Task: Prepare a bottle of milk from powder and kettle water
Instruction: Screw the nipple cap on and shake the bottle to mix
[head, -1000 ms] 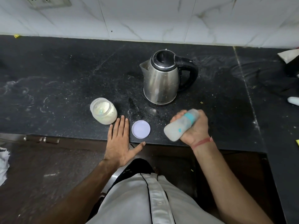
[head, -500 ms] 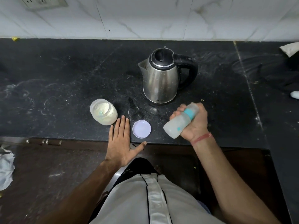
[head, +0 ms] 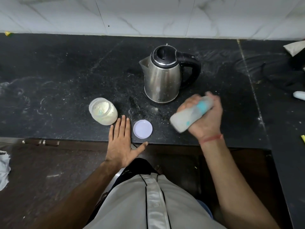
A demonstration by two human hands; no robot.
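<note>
Shaking looks like the step in hand: the right hand [head: 206, 118] is clamped round the blurred, tilted bottle [head: 189, 114] just near-right of the kettle [head: 162, 76]. The left hand [head: 121, 142] rests flat, fingers straight, between the open powder jar [head: 103, 111] and its lid [head: 142, 129]. Next, probably setting the bottle upright and capping the jar.

A pale grey shirt [head: 148, 204] with dark-edged placket, and a red wrist thread [head: 212, 138].
</note>
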